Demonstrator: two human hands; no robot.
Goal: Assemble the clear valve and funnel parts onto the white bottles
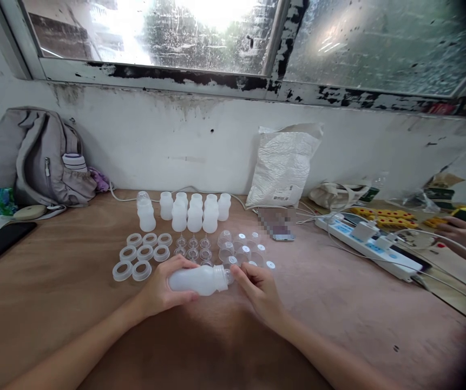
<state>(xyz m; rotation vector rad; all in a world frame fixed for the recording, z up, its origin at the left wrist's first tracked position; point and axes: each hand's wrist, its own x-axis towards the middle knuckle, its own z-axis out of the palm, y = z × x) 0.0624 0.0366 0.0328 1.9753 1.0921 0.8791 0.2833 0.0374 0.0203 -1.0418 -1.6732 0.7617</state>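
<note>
Two hands on one translucent white plastic bottle, lying sideways, mid-desk near front edge. Left hand grip wrapped round body; right hand fingertips pinched at neck. Best: hold body steady, keep neck square, turn lightly.

Eight white bottles stand upright and one bottle lies held sideways; eight rings, about six small clear teats, one backpack, one power strip.
</note>
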